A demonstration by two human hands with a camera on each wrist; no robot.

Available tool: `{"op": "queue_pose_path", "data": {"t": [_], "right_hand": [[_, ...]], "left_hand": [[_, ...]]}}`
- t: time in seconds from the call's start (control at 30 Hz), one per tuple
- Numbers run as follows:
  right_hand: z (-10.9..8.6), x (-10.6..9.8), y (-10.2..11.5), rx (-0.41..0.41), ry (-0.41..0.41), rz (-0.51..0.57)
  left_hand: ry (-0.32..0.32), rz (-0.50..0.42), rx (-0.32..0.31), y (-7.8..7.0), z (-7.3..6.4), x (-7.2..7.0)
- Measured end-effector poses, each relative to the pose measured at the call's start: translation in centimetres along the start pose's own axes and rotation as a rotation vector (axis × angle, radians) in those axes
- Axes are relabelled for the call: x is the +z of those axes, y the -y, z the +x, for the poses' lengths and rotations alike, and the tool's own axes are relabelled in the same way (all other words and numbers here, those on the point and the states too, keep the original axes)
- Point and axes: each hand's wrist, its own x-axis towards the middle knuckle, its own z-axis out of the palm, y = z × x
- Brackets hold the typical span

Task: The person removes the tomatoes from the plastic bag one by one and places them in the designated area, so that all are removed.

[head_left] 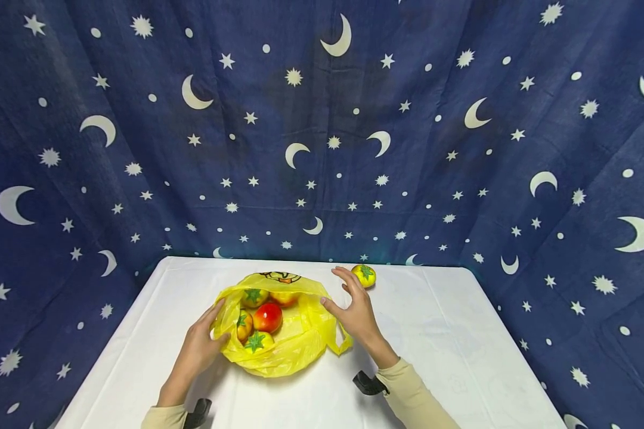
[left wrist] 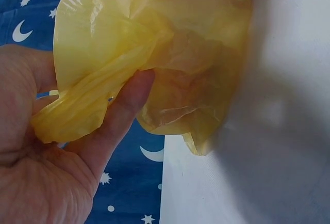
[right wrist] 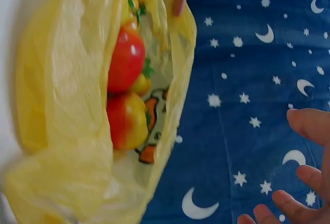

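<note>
Yellow plastic bag (head_left: 300, 351): thin, crumpled, resting on bench (head_left: 434, 351), mouth gaping, dark-outlined print on far panel, handle loop (head_left: 345, 347) slack at right. Left hand (head_left: 197, 344) grips its left edge between thumb and fingers; right hand (head_left: 361, 316), fingers spread, near right rim. Contents clustered toward left: glossy red fruit (head_left: 268, 317) in middle; yellow fruit (head_left: 259, 342) with green leafy top in front; orange fruit (head_left: 244, 326) at left; yellow-green fruit (head_left: 254, 297) and red-yellow fruit (head_left: 284, 298) behind. Outside: yellow loose fruit (head_left: 367, 278), green-topped, beyond right hand.
</note>
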Motion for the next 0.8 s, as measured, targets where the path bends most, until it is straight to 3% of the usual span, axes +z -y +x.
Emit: {"op": "queue_pose_path", "data": {"t": [0.37,0.8], "right_hand": [[-1.8,3.8,0.8,0.013,0.095,0.079],[-2.9,6.8,0.8,0.014,0.206,0.124]], "left_hand": [[-0.015,0.004,0.006,0.2,-0.2,0.0],[-0.014,0.009,0.011,0.1,0.1,0.1]]}}
